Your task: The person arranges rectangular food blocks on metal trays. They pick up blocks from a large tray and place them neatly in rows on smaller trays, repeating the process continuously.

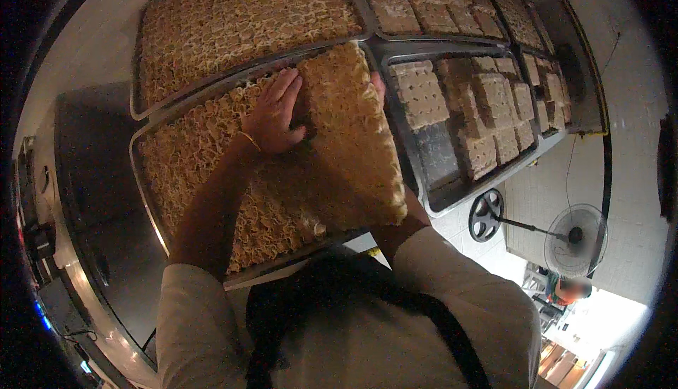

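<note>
- Tabletop point(106, 198): a stainless steel work surface carrying several shallow metal trays; only its bare left part shows.
- Near tray point(145, 198): a wide metal tray filled edge to edge with a mat of pale, curly dried noodles. The person stands at its near edge.
- Far tray point(141, 57): a second tray of the same noodle mat, lying just beyond the near tray and touching it along one rim.
- Right trays point(441, 198): metal trays holding square noodle blocks point(420, 96) in rows; the closest one is partly bare at its near end.
- Noodle sheet point(353, 142): a large rectangular slab of noodles, lifted off the near tray and tilted up on edge above that tray's right half.
- Left hand point(274, 117): fingers spread flat, palm pressed against the sheet's upper left face; a thin bangle point(248, 140) sits at the wrist.
- Right hand point(379, 86): mostly hidden behind the sheet; only fingertips show over its top right edge, apparently curled round that edge, though how firmly cannot be told.
- Handling note: the slab looks brittle, so it is best supported with broad palm contact on both faces and kept flat rather than bent, with pressure spread away from the corners.
- Standing fan point(575, 237): on the floor at right, well apart from the tabletop.
</note>
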Available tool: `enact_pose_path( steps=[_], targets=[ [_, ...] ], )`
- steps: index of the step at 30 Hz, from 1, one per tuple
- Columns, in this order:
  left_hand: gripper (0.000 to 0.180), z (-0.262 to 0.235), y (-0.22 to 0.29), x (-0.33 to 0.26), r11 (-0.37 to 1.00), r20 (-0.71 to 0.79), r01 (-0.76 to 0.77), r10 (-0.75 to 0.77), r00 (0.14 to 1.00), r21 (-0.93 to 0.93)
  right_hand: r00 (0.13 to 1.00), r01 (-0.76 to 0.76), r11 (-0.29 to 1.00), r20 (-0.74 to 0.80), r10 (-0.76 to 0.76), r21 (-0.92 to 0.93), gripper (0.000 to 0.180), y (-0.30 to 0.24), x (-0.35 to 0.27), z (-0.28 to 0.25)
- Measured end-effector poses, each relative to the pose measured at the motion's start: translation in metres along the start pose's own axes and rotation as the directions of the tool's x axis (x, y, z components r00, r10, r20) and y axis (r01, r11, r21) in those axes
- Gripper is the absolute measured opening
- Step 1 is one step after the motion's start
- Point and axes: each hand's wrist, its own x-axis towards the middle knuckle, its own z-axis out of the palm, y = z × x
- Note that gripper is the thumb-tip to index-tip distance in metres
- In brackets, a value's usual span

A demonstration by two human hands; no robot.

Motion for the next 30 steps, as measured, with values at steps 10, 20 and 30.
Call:
enact_pose_path(
  steps=[10,20,30],
  targets=[
    [0.090,-0.001,-0.003,-0.001,0.928,-0.181,-0.184,0.131,0.975,-0.324,0.974,-0.228,0.869,-0.112,0.199,-0.439,0.073,-0.001,-0.015,0.008],
    [0.059,-0.034,0.017,-0.060,0.940,-0.243,0.169,-0.245,0.939,-0.295,0.993,0.120,-0.443,0.110,0.047,-0.889,0.109,0.050,-0.005,0.046],
    [0.057,-0.032,0.095,-0.223,0.905,-0.281,0.379,-0.422,0.862,-0.195,0.986,0.148,-0.657,0.161,0.041,-0.739,0.085,0.043,-0.072,0.074]
  ],
)
